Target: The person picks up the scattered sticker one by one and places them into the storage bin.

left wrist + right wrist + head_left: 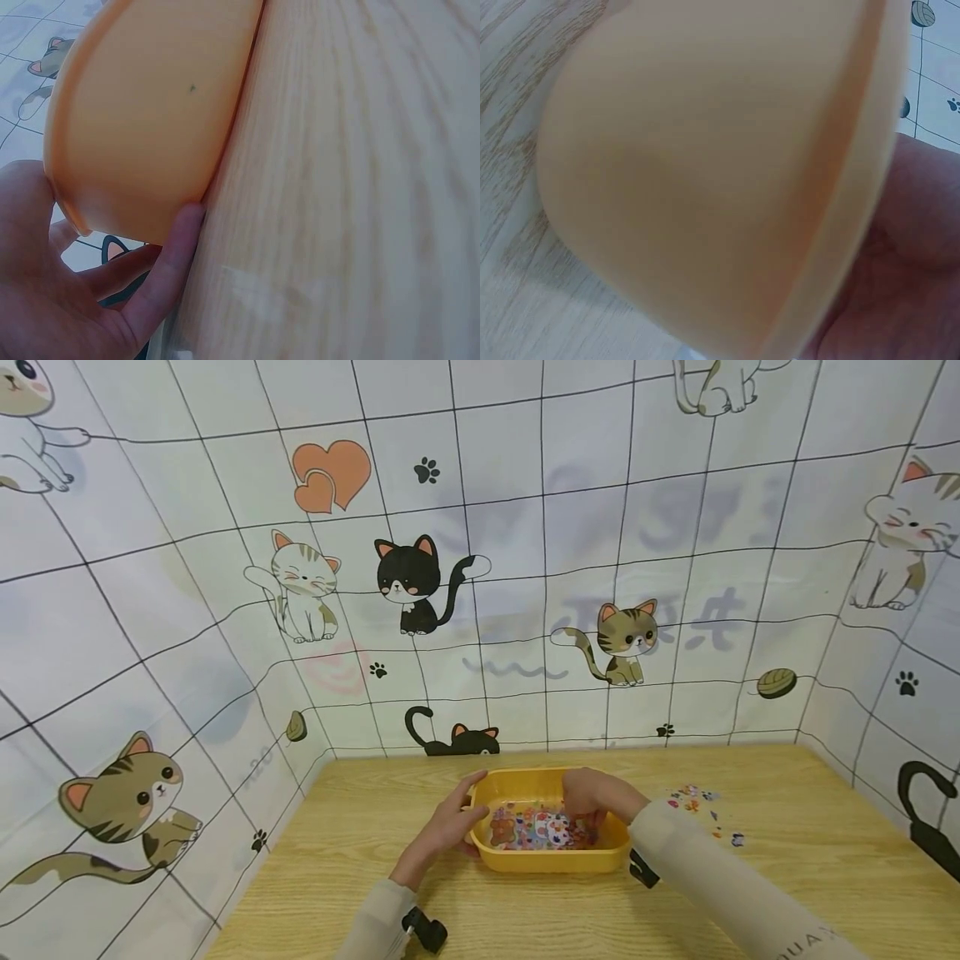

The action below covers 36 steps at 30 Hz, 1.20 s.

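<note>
A yellow plastic tub stands on the wooden table, with many small colourful sticker-like pieces spread over its bottom, among them a brown bear and a white animal shape. At the tub's left end my left hand holds the rim, thumb over the edge. In the left wrist view, fingers of this hand press against the tub's outer wall. My right hand reaches over the right rim into the tub, fingers pointing down at the pieces. Its fingertips are hidden, and whether they pinch a piece I cannot tell.
More small colourful pieces lie scattered on the table to the right of the tub, behind the right forearm. A white wall covering with cartoon cats and grid lines encloses the table at the back and both sides.
</note>
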Motion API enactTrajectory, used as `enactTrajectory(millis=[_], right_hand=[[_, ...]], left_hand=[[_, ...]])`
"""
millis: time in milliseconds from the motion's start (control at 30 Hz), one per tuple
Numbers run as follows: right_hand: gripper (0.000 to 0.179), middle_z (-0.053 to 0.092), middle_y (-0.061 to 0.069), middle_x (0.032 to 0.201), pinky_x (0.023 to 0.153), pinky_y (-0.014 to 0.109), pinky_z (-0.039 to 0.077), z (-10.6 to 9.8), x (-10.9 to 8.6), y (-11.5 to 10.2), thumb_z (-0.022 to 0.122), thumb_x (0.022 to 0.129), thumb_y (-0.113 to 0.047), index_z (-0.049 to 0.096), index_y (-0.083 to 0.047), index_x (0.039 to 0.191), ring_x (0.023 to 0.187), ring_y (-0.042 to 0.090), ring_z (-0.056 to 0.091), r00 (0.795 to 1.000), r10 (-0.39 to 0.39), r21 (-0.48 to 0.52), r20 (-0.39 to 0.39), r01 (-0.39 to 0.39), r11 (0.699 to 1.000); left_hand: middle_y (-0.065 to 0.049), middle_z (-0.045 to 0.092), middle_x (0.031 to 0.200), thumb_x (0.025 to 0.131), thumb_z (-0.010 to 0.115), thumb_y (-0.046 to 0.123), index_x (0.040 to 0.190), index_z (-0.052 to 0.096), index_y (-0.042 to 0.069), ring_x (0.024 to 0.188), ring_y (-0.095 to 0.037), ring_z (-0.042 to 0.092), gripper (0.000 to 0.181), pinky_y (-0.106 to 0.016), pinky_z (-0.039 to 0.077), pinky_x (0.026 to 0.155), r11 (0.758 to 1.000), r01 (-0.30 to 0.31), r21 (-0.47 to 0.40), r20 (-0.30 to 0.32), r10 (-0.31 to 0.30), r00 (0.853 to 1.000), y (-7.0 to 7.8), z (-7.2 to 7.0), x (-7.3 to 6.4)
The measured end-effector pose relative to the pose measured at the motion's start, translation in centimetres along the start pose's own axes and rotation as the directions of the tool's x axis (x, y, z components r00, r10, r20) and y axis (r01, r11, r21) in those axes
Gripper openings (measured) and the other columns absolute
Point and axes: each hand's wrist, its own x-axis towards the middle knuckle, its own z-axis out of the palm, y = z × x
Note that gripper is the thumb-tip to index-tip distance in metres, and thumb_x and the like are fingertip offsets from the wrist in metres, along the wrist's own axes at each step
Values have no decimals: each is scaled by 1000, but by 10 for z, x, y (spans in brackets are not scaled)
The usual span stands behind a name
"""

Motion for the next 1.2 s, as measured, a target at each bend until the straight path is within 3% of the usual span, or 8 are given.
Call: enactTrajectory(millis=[233, 400, 500, 633, 767, 1100, 1200], right_hand=[[55, 30, -8, 42, 36, 18, 32, -2, -8, 4, 66, 92, -5, 38, -18, 46, 40, 11, 38, 998, -64, 53, -28, 65, 996], [42, 33, -7, 47, 41, 21, 27, -8, -17, 8, 61, 93, -4, 52, -14, 54, 42, 9, 31, 989, -132, 86, -73, 138, 987], [27, 50, -4, 55, 43, 21, 33, -14, -27, 11, 60, 96, -5, 69, -9, 71, 44, 9, 38, 977, -170, 109, -126, 184, 977], [15, 70, 4, 78, 48, 25, 48, -22, -45, 14, 62, 99, -9, 77, -5, 96, 54, 17, 59, 953, -226, 163, -200, 260, 952], [15, 73, 5, 87, 53, 27, 53, -24, -59, 22, 63, 100, -11, 76, -4, 100, 62, 21, 65, 928, -256, 169, -269, 308, 936], [17, 72, 3, 83, 52, 26, 50, -28, -91, 57, 62, 103, -17, 75, -6, 102, 63, 14, 60, 897, -197, 202, -396, 294, 934], [17, 70, 0, 80, 51, 26, 49, -29, -100, 69, 62, 103, -17, 75, -6, 101, 62, 12, 59, 895, -170, 218, -412, 278, 935]], left_hand=[[-32, 51, 143, 103, 60, 23, 161, 35, 32, 108, -40, 68, 63, -47, 65, 54, 1000, -4, -4, 0, 4, 1000, 0, 0, 0], [-31, 52, 141, 104, 60, 23, 161, 35, 32, 105, -40, 69, 63, -48, 65, 54, 1000, -4, -17, 3, 4, 1000, -1, 0, -1], [-30, 53, 140, 104, 59, 23, 161, 34, 33, 101, -38, 70, 63, -48, 65, 55, 999, -4, -34, 9, 5, 1000, 0, 0, -3], [-30, 52, 141, 105, 57, 23, 162, 33, 33, 99, -36, 70, 62, -48, 65, 55, 999, -8, -45, 16, 8, 1000, 1, 0, -3], [-29, 52, 141, 106, 57, 24, 162, 33, 33, 100, -36, 70, 62, -48, 66, 56, 999, -7, -43, 19, 8, 1000, 0, 0, -2], [-30, 52, 139, 104, 59, 25, 162, 33, 32, 102, -37, 70, 64, -47, 65, 55, 1000, 0, -24, 18, 1, 1000, -1, 1, -2], [-30, 53, 139, 104, 59, 25, 162, 33, 32, 99, -35, 70, 64, -47, 65, 55, 1000, 1, -26, 16, 0, 1000, 0, 1, -3]])
